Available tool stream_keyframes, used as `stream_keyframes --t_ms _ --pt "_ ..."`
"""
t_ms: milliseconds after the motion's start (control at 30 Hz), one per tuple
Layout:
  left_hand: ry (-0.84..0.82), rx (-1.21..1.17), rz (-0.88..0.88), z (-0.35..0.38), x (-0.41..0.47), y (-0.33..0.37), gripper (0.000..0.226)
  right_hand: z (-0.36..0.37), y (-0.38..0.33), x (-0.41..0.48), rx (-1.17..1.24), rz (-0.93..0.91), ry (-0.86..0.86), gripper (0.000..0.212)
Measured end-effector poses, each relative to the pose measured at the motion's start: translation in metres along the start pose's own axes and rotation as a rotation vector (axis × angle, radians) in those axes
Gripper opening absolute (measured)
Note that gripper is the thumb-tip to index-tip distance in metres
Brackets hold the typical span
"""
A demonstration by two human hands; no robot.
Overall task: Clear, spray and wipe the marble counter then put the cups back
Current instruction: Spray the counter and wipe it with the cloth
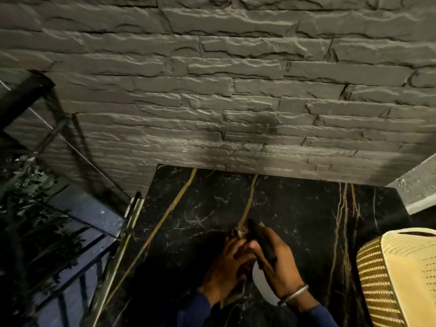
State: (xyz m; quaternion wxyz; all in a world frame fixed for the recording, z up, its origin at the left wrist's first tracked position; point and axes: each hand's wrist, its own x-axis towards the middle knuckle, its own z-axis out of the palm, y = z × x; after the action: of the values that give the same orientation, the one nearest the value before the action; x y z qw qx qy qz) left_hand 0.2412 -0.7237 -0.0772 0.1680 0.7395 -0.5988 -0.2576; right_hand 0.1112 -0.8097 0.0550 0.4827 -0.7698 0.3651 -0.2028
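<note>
The black marble counter (207, 208) with gold veins runs from the stone wall toward me. My right hand (283, 263) grips a spray bottle (263, 283) with a white body and a black trigger head, which points away from me. My left hand (224, 265) holds a brownish cloth (239, 233) bunched right beside the nozzle, and a loose end of the cloth hangs below the wrist. Both hands hover together over the counter's near middle. No cups are in view.
A cream and yellow woven basket (398, 277) stands at the counter's right front. A grey stone-clad wall (236, 90) closes off the back. To the left, past a metal edge strip (122, 241), is a lower area with glass panels and dark plants.
</note>
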Motion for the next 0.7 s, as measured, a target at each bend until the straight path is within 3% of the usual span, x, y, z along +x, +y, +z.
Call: stream_keyframes --t_ms 100,233,400,567,633,700 --pt "0.082 0.063 0.011 -0.004 -0.013 -0.031 0.059 0.006 -0.001 0.007 -0.019 0.010 0.018 0.045" --pt "0.324 0.120 -0.343 -0.047 -0.026 -0.102 0.054 0.023 -0.001 0.015 0.048 0.000 -0.045 0.026" --pt "0.539 0.147 -0.639 -0.088 -0.054 -0.156 0.061 0.047 -0.011 0.027 0.084 -0.039 -0.080 0.053" --pt "0.484 0.155 -0.739 -0.038 -0.071 -0.134 0.078 0.039 -0.021 0.022 -0.077 -0.067 -0.063 0.076" --pt "0.421 0.170 -0.661 -0.022 -0.073 -0.112 0.074 0.024 -0.020 0.019 -0.310 -0.029 -0.026 0.082" --pt "0.295 0.142 -0.524 -0.012 -0.076 -0.088 0.068 0.011 -0.017 0.016 -0.451 0.015 0.044 0.074"
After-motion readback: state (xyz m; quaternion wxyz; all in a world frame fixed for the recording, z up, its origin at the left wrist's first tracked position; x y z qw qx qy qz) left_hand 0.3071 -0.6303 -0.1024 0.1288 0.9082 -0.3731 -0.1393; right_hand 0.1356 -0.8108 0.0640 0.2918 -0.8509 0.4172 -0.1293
